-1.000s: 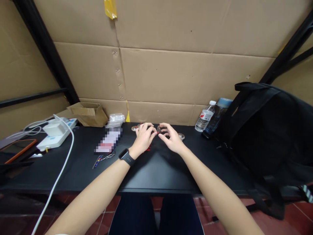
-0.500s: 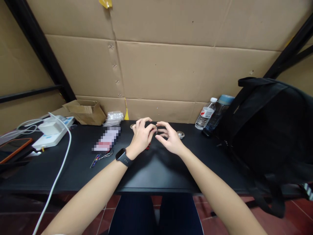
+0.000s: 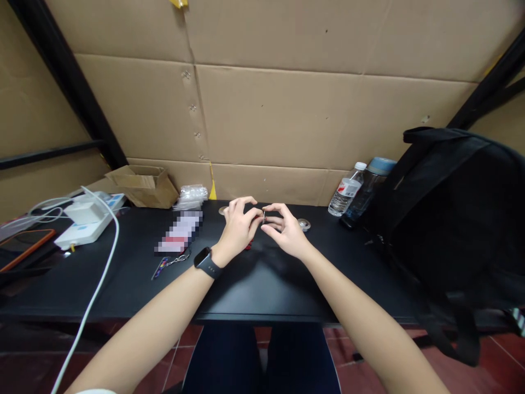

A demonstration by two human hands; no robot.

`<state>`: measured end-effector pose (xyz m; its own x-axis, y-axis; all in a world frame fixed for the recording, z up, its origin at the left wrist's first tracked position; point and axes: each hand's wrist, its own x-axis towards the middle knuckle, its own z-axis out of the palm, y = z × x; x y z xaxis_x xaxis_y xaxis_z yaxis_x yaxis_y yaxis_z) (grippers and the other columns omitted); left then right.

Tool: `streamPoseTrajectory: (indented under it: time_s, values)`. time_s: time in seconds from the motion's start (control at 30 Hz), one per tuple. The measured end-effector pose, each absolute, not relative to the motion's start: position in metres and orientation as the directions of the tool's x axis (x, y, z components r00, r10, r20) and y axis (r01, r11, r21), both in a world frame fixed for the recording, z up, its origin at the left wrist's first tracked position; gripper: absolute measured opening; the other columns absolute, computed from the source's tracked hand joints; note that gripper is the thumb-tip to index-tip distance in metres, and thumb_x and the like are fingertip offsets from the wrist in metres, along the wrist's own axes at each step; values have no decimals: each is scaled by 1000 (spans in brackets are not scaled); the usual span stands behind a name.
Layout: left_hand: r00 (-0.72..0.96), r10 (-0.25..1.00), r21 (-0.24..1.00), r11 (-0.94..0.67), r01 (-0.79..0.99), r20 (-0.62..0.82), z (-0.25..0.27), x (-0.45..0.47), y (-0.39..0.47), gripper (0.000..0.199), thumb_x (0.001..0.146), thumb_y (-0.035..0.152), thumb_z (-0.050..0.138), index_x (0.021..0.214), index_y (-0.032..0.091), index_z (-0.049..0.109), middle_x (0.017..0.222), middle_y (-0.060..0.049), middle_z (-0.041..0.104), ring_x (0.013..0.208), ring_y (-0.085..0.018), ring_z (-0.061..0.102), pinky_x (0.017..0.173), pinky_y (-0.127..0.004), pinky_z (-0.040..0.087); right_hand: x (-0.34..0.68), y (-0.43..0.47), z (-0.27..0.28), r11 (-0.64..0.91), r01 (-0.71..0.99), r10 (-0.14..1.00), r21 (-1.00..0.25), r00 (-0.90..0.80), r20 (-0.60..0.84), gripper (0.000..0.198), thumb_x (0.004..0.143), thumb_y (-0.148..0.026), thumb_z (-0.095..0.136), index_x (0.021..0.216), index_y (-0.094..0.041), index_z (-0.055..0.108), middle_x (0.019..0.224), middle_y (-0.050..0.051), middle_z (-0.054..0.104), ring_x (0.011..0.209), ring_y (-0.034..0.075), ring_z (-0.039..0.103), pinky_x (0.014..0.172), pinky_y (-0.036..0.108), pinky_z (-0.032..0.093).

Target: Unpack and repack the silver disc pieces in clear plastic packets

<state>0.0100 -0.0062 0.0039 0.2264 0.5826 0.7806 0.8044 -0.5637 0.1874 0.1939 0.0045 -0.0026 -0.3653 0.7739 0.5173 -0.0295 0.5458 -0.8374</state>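
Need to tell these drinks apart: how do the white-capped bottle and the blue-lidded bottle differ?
The white-capped bottle has a narrow cap; the blue-lidded bottle a wide lid. The white-capped bottle carries a red-and-white label; none shows on the blue-lidded bottle. The white-capped bottle looks clear, the blue-lidded bottle darker. Both are see-through.

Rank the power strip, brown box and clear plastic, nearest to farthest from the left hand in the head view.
1. Clear plastic: left of the left hand, toward the back.
2. Brown box: farther left, also back.
3. Power strip: leftmost of the three.
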Motion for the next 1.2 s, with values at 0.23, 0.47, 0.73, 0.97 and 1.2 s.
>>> streamPoseTrajectory:
  time_s: [0.23,0.47,0.73,0.97,1.2]
  values:
    - [249,622,201,-561,803,742,1,8,-1,10,98,23,58,100,22,68,131,-11,55,121,-29,47,96,-45,40,194,11,-6,426,-115,808,-897,-398,435,39,83,-38,78,110,-26,53,135,7,59,110,20,71,104,42,56]
    - [212,634,223,-534,816,744,4,6,-1,12,98,29,59,98,23,70,131,-12,54,121,-30,47,97,-47,39,207,20,-1,541,183,808,-821,-384,447,25,90,-42,68,103,-21,70,107,7,74,102,22,70,85,35,59]
    - [268,635,258,-610,749,724,6,7,-3,13,97,33,62,96,25,72,125,-9,56,119,-27,49,101,-44,39,206,18,1,624,260,768,-737,-379,517,20,95,-39,61,92,-20,67,101,6,67,90,18,64,70,27,52]
    - [319,695,355,-641,680,644,6,6,-3,27,105,38,45,118,26,66,125,-7,60,119,-24,51,104,-43,38,211,19,1,716,377,695,-587,-456,555,11,94,-27,62,87,-21,68,111,8,65,101,20,63,76,31,51]
    - [453,744,257,-620,741,490,-5,5,1,26,91,46,65,110,29,70,128,-5,62,121,-29,49,105,-51,37,216,22,1,727,435,687,-531,-471,554,9,91,-21,63,83,-21,67,114,8,63,110,23,61,95,40,50]
